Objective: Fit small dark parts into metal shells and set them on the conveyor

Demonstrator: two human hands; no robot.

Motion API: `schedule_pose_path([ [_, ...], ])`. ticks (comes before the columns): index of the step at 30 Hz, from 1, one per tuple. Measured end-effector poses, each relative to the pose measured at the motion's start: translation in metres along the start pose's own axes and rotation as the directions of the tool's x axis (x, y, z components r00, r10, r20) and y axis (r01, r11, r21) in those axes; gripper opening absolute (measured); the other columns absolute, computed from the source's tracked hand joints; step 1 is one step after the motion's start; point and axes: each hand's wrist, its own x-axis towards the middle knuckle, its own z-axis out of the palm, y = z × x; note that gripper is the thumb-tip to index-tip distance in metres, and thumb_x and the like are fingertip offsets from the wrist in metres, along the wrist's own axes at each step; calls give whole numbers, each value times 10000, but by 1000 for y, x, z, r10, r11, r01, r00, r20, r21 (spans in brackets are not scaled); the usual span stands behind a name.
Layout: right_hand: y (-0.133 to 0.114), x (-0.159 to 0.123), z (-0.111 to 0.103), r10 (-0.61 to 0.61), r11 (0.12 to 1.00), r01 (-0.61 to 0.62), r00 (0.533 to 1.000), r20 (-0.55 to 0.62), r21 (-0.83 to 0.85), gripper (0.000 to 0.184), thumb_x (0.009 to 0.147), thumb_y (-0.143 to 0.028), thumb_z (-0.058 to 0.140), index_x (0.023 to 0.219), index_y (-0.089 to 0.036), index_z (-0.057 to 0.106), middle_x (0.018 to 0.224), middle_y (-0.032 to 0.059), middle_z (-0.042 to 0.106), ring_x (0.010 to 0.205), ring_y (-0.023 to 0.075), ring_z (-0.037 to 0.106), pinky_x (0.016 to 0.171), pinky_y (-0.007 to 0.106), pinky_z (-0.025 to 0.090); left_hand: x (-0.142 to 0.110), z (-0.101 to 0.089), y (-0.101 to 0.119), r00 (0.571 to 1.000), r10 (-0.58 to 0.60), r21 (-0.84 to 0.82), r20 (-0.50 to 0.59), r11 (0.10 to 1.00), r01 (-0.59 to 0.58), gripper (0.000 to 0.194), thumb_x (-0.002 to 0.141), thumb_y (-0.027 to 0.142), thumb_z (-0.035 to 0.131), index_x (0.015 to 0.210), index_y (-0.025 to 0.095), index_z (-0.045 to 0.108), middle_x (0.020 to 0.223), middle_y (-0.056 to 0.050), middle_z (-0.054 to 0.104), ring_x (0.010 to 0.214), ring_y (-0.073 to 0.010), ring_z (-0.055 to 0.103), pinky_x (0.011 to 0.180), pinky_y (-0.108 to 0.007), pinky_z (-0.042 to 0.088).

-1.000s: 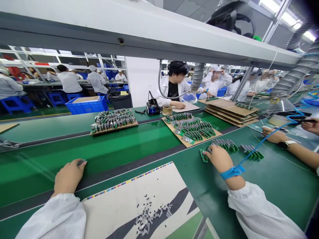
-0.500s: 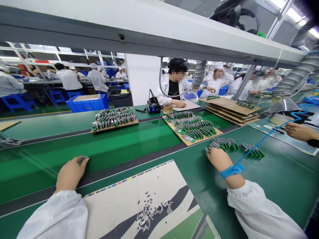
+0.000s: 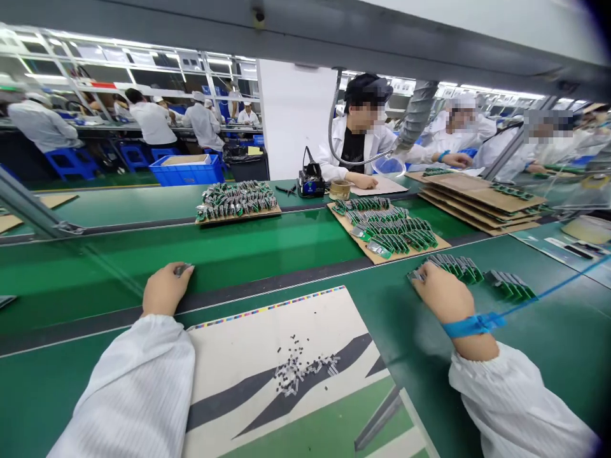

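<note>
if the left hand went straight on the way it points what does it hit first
The left hand probably meets the wooden board of green circuit modules across the green conveyor belt, though depth is unclear.

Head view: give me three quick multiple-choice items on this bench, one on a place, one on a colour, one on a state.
1. Where is the right hand?
A) On the stacked cardboard trays
B) At the end of a row of green circuit modules
C) In the blue crate

2. What colour is the strap on the right wrist?
A) Blue
B) Red
C) Yellow

3. How do the small dark parts on the printed sheet lie?
A) In neat rows
B) In a sealed bag
C) Loose in a scattered heap

Answers:
1 B, the hand sits at the row's near end.
2 A, the strap and its cord show blue.
3 C, they lie spread in no order.
</note>
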Motion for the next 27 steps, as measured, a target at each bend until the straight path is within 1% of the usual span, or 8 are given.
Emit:
schedule_pose_path([
  [2,-23,-16,-1,-212,972,209,977,19,105,129,858,-213,481,918,-158,581,869,131,651,826,268,628,696,352,456,-2,0,1,1000,-3,-15,-12,1000,3,492,848,414,448,1171,68,581,1090,-183,643,1031,-339,585,881,-424,461],
  [3,-36,-27,0,-337,930,325,940,46,172,102,859,-214,495,873,-180,590,848,89,649,814,227,622,718,319,457,-3,1,1,1000,-1,-23,-17,1000,1,490,851,413,449,1177,70,577,1106,-181,636,1045,-335,579,896,-423,454],
  [6,-68,-60,5,-642,740,562,754,139,370,66,813,-175,588,769,-215,616,790,-3,641,725,138,607,682,225,460,-4,2,1,1000,4,-44,-31,999,-5,483,860,407,452,1185,69,568,1137,-180,623,1073,-325,566,923,-421,440],
  [8,-82,-77,9,-761,617,622,628,162,482,49,778,-173,664,781,-210,632,807,-9,640,734,133,601,674,217,461,-4,2,1,999,6,-55,-38,998,-9,473,860,401,463,1181,68,569,1134,-174,625,1068,-316,566,930,-424,438],
  [10,-88,-87,13,-814,545,627,556,169,557,94,760,-152,700,818,-192,638,836,13,637,784,155,595,707,245,462,-4,3,2,999,12,-66,-44,998,-15,471,860,397,473,1182,66,566,1127,-164,627,1059,-304,567,938,-429,434],
  [12,-91,-90,16,-821,535,611,540,186,583,111,761,-111,694,825,-179,635,853,33,627,823,176,582,735,278,458,-4,3,2,999,20,-79,-48,997,-23,479,860,401,480,1191,64,561,1129,-159,626,1055,-299,566,942,-435,433],
  [20,-92,-89,21,-805,558,572,548,226,601,224,770,24,576,674,-178,559,796,25,573,784,167,532,711,280,439,-5,3,4,996,24,-124,-83,992,-34,465,863,375,495,1191,51,559,1129,-161,621,1049,-294,562,957,-441,425],
  [27,-88,-87,17,-791,558,498,562,243,664,210,795,20,507,761,-186,535,756,1,598,692,136,550,629,235,423,-8,0,20,988,65,-229,-137,969,-96,458,894,313,460,1254,36,515,1223,-177,569,1168,-301,494,1036,-426,355],
])
